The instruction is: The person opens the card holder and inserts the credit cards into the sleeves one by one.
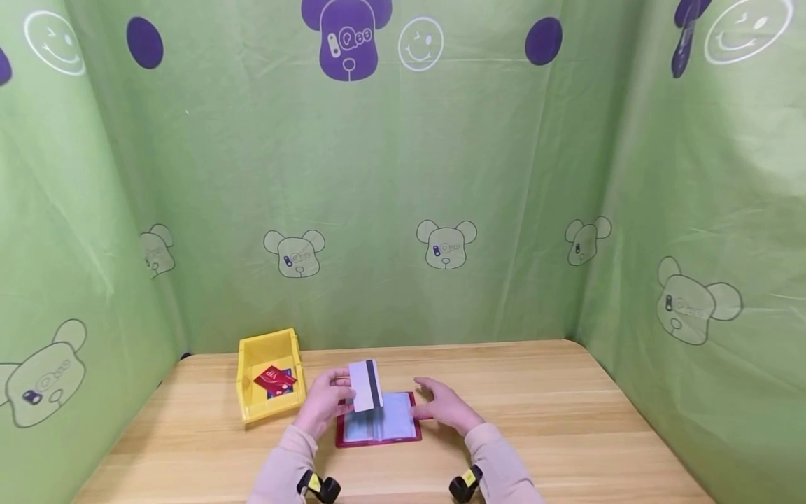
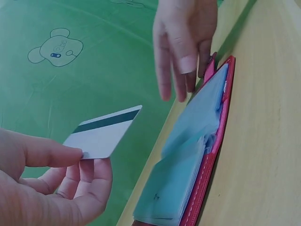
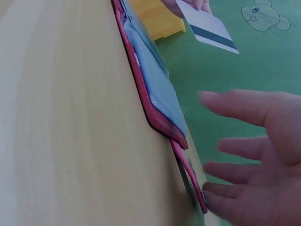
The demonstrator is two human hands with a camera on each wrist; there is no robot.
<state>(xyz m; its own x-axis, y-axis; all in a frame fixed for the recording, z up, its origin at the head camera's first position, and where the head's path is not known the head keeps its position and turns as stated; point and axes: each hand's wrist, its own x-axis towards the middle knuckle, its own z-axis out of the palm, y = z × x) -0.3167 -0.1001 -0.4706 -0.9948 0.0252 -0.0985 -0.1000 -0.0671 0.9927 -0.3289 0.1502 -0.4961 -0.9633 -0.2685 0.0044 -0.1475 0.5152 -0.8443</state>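
Note:
A white card [image 1: 365, 386] with a dark magnetic stripe is pinched between the thumb and fingers of my left hand [image 1: 324, 400], raised over the left part of a card holder. That red card holder [image 1: 409, 435] lies spread on the table, its clear bluish plastic sleeves [image 2: 188, 141] showing. My right hand [image 1: 446, 406] is at the holder's right edge, fingers apart and holding nothing. In the right wrist view, its lower fingertips are close to the holder's red strap [image 3: 190, 176]; whether they touch it I cannot tell.
Left of the hands stands a yellow bin [image 1: 271, 343] with a red card [image 1: 274, 380] and a blue card [image 1: 286, 373] inside. The wooden table [image 1: 535, 420] carries everything. Green printed curtains [image 1: 403, 168] enclose it at the back and sides.

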